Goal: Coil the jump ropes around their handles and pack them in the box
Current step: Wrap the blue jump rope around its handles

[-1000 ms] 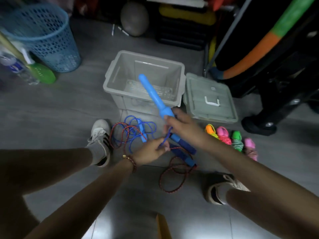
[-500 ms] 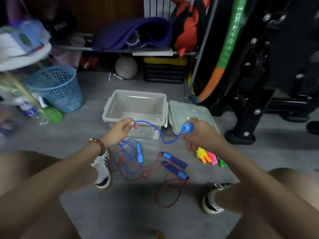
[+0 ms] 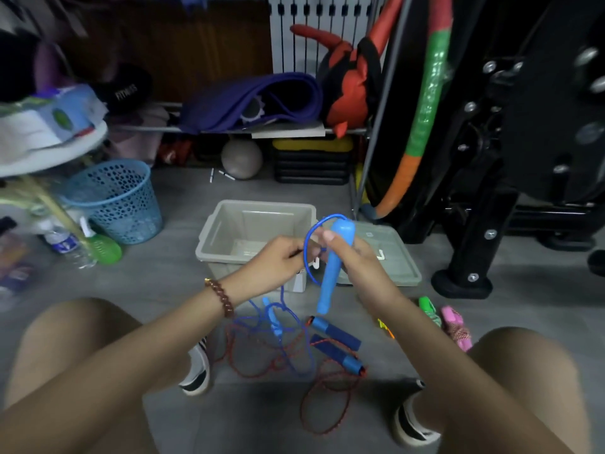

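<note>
Before the open box (image 3: 209, 239), right hand (image 3: 358, 262) grips blue handle (image 3: 330, 283), left hand (image 3: 278, 260) pinches its cord (image 3: 305, 245)

The box (image 3: 262, 204) sits just behind the left hand (image 3: 278, 260); the lid (image 3: 396, 257) lies behind the right hand (image 3: 355, 257). Loose ropes (image 3: 273, 322) lie on the floor (image 3: 163, 283) below both hands, the basket (image 3: 114, 201) well left.

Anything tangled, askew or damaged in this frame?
On the floor between the feet, the blue rope and the red rope lie in one crossed tangle. The box stands upright, its lid off beside it. No damage or spill shows.
</note>
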A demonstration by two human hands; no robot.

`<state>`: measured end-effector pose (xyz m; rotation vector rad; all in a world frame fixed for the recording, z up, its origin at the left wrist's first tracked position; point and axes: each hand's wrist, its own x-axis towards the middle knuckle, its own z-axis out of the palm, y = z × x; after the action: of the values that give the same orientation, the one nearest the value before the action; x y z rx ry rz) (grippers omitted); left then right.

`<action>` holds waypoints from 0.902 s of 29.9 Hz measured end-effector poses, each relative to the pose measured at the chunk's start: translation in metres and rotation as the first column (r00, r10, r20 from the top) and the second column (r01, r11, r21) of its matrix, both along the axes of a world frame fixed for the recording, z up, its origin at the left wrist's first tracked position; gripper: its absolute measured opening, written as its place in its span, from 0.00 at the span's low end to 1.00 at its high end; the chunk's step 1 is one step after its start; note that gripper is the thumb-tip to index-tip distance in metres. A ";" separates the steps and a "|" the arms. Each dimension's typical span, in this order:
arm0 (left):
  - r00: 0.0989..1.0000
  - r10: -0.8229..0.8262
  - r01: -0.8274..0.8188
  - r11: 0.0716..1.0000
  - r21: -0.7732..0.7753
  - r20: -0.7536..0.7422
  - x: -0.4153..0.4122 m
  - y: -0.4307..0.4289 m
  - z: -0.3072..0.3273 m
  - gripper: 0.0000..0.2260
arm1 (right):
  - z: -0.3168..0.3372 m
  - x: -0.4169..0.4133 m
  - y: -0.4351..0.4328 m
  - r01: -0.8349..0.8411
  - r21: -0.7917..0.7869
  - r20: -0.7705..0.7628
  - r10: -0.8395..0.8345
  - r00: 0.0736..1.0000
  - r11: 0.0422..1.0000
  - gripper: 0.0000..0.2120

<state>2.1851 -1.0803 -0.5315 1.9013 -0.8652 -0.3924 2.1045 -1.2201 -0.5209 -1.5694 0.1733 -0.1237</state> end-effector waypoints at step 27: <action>0.978 -0.209 0.160 0.742 0.651 -0.001 0.064 0.019 -0.111 0.20 | 0.035 -0.012 -0.045 -0.312 0.475 0.272 0.200 0.941 0.823 0.17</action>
<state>2.2491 -1.0613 -0.6424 2.4847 -1.0623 -0.8402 2.0926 -1.2651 -0.4861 -1.0198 -0.1689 -0.0243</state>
